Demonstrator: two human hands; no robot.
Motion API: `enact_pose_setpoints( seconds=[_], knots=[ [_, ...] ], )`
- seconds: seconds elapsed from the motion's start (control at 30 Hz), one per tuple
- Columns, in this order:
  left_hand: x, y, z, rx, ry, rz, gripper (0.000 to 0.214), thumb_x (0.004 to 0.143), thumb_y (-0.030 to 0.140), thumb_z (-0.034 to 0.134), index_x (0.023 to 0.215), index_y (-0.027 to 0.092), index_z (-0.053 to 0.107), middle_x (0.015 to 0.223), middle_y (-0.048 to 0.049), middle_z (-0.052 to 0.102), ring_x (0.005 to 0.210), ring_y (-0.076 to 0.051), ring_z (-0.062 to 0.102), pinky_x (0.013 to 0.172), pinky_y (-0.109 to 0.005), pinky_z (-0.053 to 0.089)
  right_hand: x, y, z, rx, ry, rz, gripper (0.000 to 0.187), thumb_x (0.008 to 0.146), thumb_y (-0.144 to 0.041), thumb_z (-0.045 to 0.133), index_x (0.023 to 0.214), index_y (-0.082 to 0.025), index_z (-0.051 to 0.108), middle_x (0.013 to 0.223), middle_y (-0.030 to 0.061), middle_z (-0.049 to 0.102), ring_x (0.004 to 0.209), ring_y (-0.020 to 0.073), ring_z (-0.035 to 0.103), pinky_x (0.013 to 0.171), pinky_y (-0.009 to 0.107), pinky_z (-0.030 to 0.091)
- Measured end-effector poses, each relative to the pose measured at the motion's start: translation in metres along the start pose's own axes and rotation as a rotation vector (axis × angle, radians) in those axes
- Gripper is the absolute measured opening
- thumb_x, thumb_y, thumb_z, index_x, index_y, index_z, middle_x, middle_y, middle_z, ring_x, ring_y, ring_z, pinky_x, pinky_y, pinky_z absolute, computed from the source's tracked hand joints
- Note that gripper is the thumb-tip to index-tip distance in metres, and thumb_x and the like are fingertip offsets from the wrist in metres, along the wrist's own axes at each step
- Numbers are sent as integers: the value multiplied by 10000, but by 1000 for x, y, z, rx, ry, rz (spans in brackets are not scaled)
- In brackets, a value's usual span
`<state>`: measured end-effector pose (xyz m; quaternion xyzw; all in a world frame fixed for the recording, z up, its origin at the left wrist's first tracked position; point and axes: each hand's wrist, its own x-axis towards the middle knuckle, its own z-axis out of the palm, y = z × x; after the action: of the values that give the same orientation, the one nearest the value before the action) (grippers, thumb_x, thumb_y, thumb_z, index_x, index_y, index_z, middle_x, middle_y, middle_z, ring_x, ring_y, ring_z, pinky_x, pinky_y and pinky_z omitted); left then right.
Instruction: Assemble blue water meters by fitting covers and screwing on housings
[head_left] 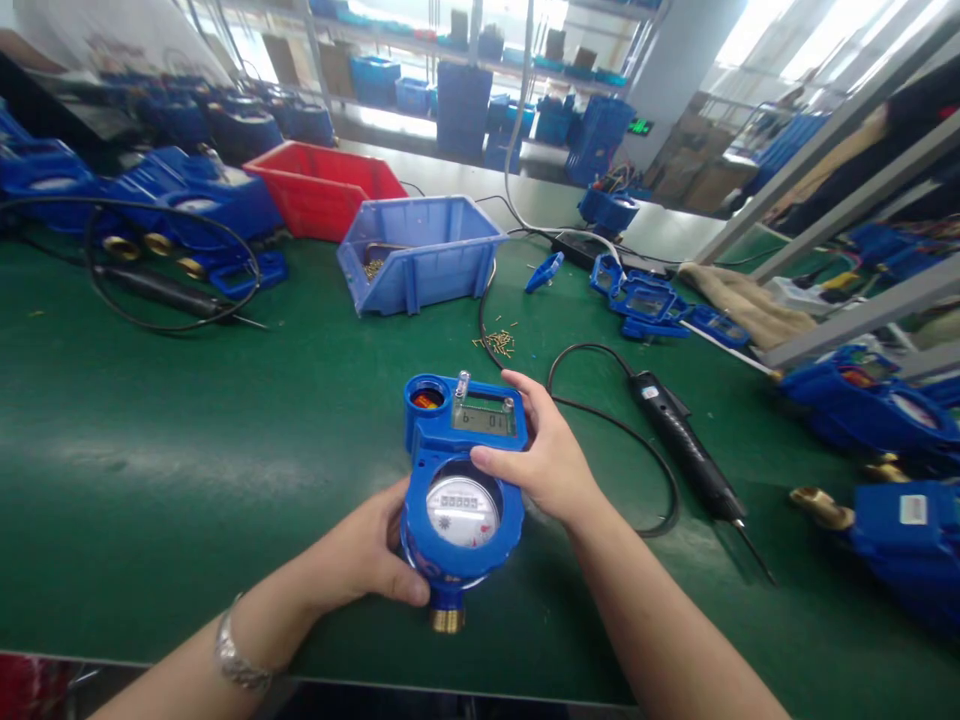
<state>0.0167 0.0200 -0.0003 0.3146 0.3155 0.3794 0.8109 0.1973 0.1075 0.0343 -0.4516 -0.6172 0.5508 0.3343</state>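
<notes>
A blue water meter (459, 480) with a round dial, an LCD display and a brass threaded end lies on the green table mat (187, 450) in front of me. My left hand (371, 550) grips the lower left of its round body, thumb under the rim. My right hand (544, 455) holds the right side of the display housing, fingers curled over its top edge and thumb on the blue body.
An electric screwdriver (686, 440) with a black cable lies to the right. Small brass screws (496, 343) are scattered beyond the meter. A blue bin (420, 250) and a red bin (322, 190) stand behind. More blue meters lie at the left (187, 200) and the right (870, 405).
</notes>
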Motion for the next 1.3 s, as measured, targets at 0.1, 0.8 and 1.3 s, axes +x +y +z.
enact_pose_setpoints(
  seconds=[0.1, 0.8, 1.3],
  knots=[
    [8, 9, -8, 74, -118, -30, 807, 508, 179, 842, 1237, 167, 496, 1196, -122, 624, 1123, -285, 564, 989, -433, 389, 1, 0, -1, -4, -32, 4, 896, 629, -416, 764, 1360, -179, 304, 1287, 134, 514, 1150, 281, 536, 1005, 454, 401],
    [11, 12, -29, 534, -147, 30, 756, 603, 239, 798, 1287, 229, 477, 1255, -108, 583, 1179, -290, 516, 1018, -460, 368, -87, 52, 74, -103, 333, 134, 649, 524, -299, 808, 1112, -209, 549, 1107, 119, 628, 1019, 324, 592, 889, 483, 476],
    [8, 7, -17, 755, 113, 207, 613, 474, 348, 851, 1048, 222, 678, 1144, -107, 606, 1161, -352, 466, 1027, -526, 331, -81, 51, 76, -240, 393, -24, 496, 523, -338, 788, 975, -213, 626, 919, 101, 681, 843, 312, 645, 728, 453, 522]
  ],
)
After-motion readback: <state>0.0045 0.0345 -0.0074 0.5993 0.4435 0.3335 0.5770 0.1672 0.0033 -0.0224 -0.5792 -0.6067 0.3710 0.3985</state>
